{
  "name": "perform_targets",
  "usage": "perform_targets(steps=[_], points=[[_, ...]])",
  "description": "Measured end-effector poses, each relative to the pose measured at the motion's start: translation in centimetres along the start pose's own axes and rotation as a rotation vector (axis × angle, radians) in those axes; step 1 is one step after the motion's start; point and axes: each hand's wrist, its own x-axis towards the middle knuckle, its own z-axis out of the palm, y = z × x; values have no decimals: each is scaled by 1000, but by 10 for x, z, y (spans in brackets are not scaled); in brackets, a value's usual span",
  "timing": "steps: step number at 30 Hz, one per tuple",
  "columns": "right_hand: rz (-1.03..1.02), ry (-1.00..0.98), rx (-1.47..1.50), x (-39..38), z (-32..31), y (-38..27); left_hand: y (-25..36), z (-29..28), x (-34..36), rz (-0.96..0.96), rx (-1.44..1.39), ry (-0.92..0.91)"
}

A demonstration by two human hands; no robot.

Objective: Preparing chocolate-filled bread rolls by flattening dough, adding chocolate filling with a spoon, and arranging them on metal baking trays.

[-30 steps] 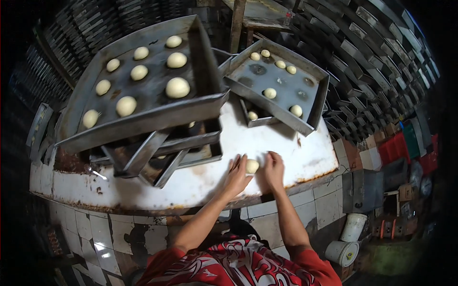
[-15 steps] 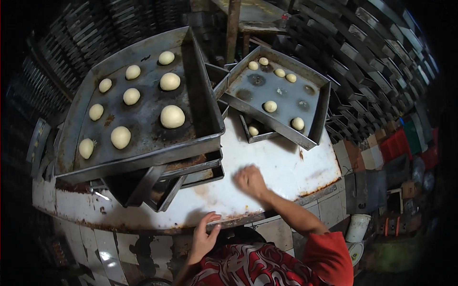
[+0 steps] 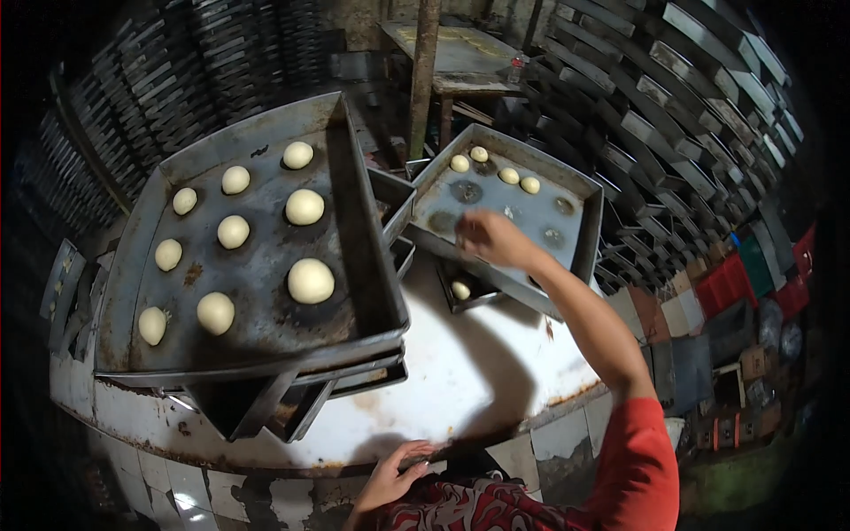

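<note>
My right hand [image 3: 496, 237] is over the near side of the smaller metal tray [image 3: 595, 230], fingers curled downward and slightly blurred. Whatever lies under or in those fingers is hidden. In that tray's far part sit several small pale dough balls [image 3: 508, 175]. My left hand [image 3: 400, 473] is held by the table's front edge, fingers stretched out and thumb apart, with nothing in it. A bigger metal tray [image 3: 257, 365] at the left, resting on other stacked trays, carries several larger round dough balls [image 3: 305, 207] spaced apart.
A white, rust-edged table [image 3: 434, 372] bears both stacks. Below the small tray, another tray shows one dough ball [image 3: 460, 290]. Stacked metal trays [image 3: 655, 133] line the far right and left. A side table [image 3: 469, 57] stands behind; a red crate [image 3: 728, 285] is at right.
My right hand has moved from above the bare tabletop forward, over the small tray, covering dough balls seen there before. My left hand stays near the edge. The whole view has shifted slightly.
</note>
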Motion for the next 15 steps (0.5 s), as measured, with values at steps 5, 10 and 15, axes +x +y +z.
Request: perform_targets(steps=[5,10,15], points=[[-101,-128,-546,84,82,173,-26,21,36,-60,-288,289],[-80,455,-331,101,7,154,-21,52,41,-56,-382,728],[463,149,-582,62,-62,324,10,58,74,46,-413,569]])
